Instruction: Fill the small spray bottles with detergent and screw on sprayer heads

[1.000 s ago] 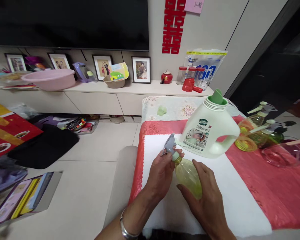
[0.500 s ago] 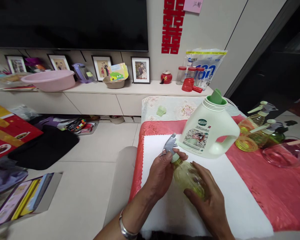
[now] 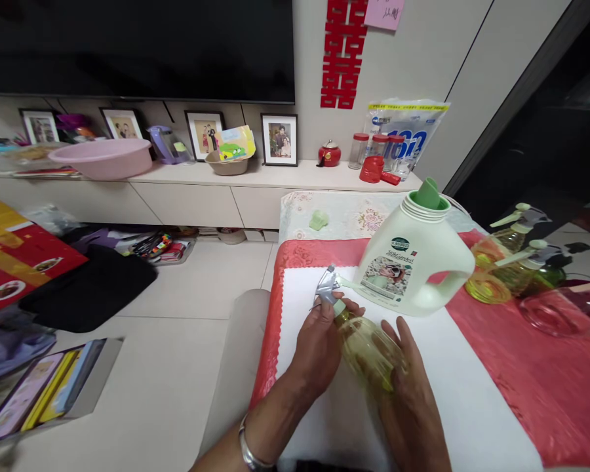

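A see-through yellow-green spray bottle (image 3: 368,344) is tilted over the white cloth, its grey trigger head pointing up and left. My left hand (image 3: 319,344) is closed around the bottle's neck and pale green collar, just under the trigger. At the bottle's lower right side is my right hand (image 3: 408,387), its fingers apart and its palm against or close to the base; the thumb is hidden behind the bottle. Just beyond stands a large pale green detergent jug (image 3: 403,255) with a darker green spout in its uncapped mouth.
More spray bottles (image 3: 514,255) and a clear pink bowl (image 3: 545,308) stand to the right on the red tablecloth (image 3: 501,367). A light green cap (image 3: 318,220) lies near the table's far edge. Behind, a low cabinet holds a pink basin (image 3: 103,160), photo frames and red-lidded jars (image 3: 358,151).
The spray bottle has tipped further toward level, its trigger head shifting slightly left. My right hand's fingers have opened and slid around toward the bottle's base. The camera view has shifted slightly.
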Demonstrator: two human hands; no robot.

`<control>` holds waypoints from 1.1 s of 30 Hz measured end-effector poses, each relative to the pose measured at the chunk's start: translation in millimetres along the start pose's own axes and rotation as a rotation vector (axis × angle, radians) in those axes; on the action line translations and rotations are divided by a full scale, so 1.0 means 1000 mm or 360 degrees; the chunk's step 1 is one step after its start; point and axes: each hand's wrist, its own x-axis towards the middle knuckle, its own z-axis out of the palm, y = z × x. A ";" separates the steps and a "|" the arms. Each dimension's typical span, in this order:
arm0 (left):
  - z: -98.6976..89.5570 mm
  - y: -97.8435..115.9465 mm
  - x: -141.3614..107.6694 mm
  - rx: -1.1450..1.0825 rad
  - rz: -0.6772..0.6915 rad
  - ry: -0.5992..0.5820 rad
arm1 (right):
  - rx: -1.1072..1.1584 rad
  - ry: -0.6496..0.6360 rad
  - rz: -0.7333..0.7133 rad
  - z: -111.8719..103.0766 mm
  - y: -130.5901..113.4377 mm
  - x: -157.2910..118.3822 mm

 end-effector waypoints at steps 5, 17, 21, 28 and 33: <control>0.001 0.007 0.003 -0.0024 0.0011 0.0065 | -0.0251 -0.0041 -0.0185 0.018 -0.017 -0.012; 0.001 0.010 0.004 0.0008 0.0075 0.0123 | -0.0463 -0.0088 0.0056 0.024 -0.025 -0.012; -0.001 0.012 0.003 0.0045 0.0055 0.0156 | -0.0443 -0.0196 0.0071 0.020 -0.028 -0.012; 0.000 0.013 0.002 0.0001 0.0034 0.0152 | -0.0433 -0.0035 0.0174 0.004 -0.018 -0.006; -0.002 0.012 0.004 -0.0017 0.0068 0.0193 | -0.0593 0.0040 0.0075 0.017 -0.022 -0.012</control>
